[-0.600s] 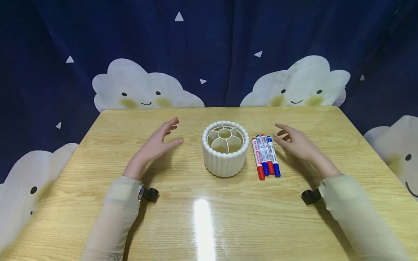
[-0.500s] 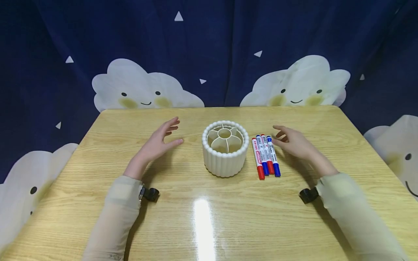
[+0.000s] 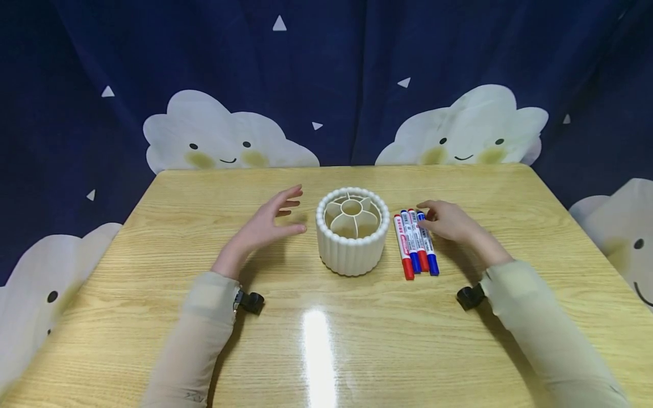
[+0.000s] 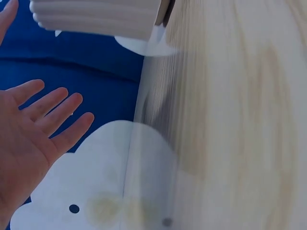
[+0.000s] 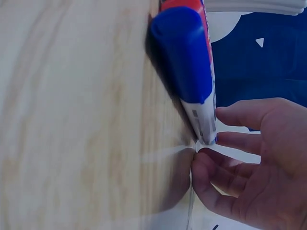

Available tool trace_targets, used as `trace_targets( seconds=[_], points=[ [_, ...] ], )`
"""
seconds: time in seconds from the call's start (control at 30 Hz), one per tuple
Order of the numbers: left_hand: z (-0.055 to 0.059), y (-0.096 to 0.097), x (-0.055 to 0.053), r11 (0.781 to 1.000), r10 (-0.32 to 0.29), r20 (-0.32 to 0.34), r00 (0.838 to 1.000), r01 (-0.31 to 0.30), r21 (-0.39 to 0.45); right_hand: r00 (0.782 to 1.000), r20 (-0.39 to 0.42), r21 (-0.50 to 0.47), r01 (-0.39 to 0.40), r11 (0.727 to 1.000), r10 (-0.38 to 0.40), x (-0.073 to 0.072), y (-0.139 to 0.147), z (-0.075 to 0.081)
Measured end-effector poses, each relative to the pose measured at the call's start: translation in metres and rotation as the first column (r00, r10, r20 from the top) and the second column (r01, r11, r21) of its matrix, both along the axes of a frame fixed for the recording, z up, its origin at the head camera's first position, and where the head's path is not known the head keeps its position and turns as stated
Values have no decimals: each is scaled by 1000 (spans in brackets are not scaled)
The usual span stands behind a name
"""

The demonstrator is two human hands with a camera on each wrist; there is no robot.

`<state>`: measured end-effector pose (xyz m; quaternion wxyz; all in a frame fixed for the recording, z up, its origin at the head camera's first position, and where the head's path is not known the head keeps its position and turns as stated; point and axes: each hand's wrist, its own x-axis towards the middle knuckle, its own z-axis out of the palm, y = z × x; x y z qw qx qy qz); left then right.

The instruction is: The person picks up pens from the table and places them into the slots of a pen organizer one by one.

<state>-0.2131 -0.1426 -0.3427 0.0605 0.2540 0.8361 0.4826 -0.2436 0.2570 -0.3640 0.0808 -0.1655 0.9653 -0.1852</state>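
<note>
A round cream pen holder with a beaded rim and divided compartments stands on the table. To its right, several whiteboard markers lie side by side, two with red caps and two with blue. My right hand is at the far end of the rightmost blue marker, thumb and fingertips right beside it, fingers bent. In the right wrist view, that marker's blue cap points toward the camera, and the thumb sits close to the barrel. Left of the holder hovers my left hand, fingers spread, holding nothing.
The wooden table ends at the back against a dark blue curtain with cloud faces. A black camera sits on the left wrist, and another camera on the right.
My left hand has moved right, closer to the holder. My right hand has moved left to the far end of the rightmost blue marker. Holder and markers stay in place.
</note>
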Motion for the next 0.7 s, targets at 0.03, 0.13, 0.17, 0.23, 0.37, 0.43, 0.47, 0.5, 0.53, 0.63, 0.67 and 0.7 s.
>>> trace_targets(
  seconds=[0.03, 0.13, 0.17, 0.23, 0.37, 0.43, 0.47, 0.5, 0.53, 0.63, 0.67, 0.7],
  points=[
    [-1, 2, -1, 1000, -9, 1, 1000, 9, 6, 1000, 4, 1, -2, 1000, 2, -1, -1, 0],
    [-4, 8, -4, 999, -37, -4, 999, 37, 20, 1000, 11, 11, 0, 1000, 0, -2, -2, 0],
    [-7, 9, -6, 998, -52, -14, 999, 53, 30, 1000, 12, 13, 2, 1000, -2, -3, -3, 0],
    [-7, 14, -8, 996, -78, -21, 997, 79, 47, 1000, 25, 13, 9, 1000, -9, -4, -3, 0],
    [6, 26, 1, 989, -128, -1, 992, 128, 78, 997, 71, -14, 27, 1000, -26, -3, -7, 1],
    [12, 32, 5, 986, -142, 11, 990, 140, 89, 995, 96, -32, 42, 999, -39, -2, -9, 1],
    [13, 34, 6, 985, -149, 15, 989, 147, 92, 993, 108, -40, 51, 998, -46, -2, -9, 2],
    [13, 35, 6, 984, -155, 22, 988, 153, 96, 992, 118, -47, 58, 997, -52, -2, -10, 2],
    [12, 37, 5, 983, -160, 24, 987, 157, 99, 990, 125, -51, 66, 996, -59, -1, -11, 2],
    [3, 41, -1, 983, -162, 25, 987, 159, 91, 988, 135, -58, 81, 995, -72, -1, -12, 4],
    [0, 42, -3, 984, -160, 19, 987, 158, 83, 988, 136, -63, 84, 994, -75, -1, -12, 4],
    [-3, 43, -5, 985, -157, 13, 988, 156, 77, 988, 132, -68, 86, 994, -76, 0, -12, 6]
  ],
)
